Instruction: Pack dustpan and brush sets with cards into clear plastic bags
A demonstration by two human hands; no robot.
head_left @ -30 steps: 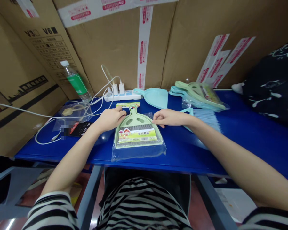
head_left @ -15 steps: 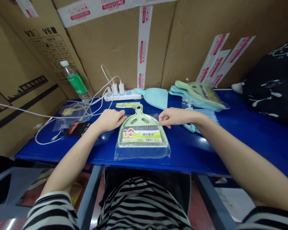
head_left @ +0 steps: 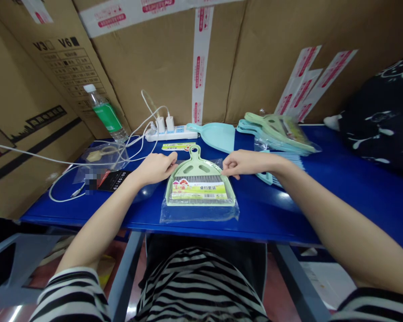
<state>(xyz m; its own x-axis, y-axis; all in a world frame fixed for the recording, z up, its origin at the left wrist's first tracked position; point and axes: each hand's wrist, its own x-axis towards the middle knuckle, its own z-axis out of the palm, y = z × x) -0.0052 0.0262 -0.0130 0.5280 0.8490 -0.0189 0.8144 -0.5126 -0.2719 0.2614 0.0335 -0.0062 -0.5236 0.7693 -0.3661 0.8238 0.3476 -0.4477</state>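
A light green dustpan and brush set [head_left: 198, 169] lies flat on the blue table in a clear plastic bag [head_left: 184, 215]. Its handle points away from me, and a printed card covers part of the grey bristles. My left hand [head_left: 157, 167] is closed at the bag's upper left edge, thumb and forefinger pinched together. On the opposite side, my right hand [head_left: 243, 163] has its fingers curled and pinches the bag's edge beside the dustpan. The thin plastic between the fingertips is mostly hidden.
Behind the set are a blue dustpan [head_left: 218, 136], a loose card [head_left: 177, 146] and a power strip [head_left: 174, 133]. At right are stacked dustpans [head_left: 278, 129] and a blue brush [head_left: 289, 162]. Cables, a bottle [head_left: 107, 115] and a phone-like black timer [head_left: 117, 180] lie left. Cardboard [head_left: 161, 67] stands behind.
Hardly anything differs. Both hands stay at the bag's sides, and the bagged set lies in the same place.
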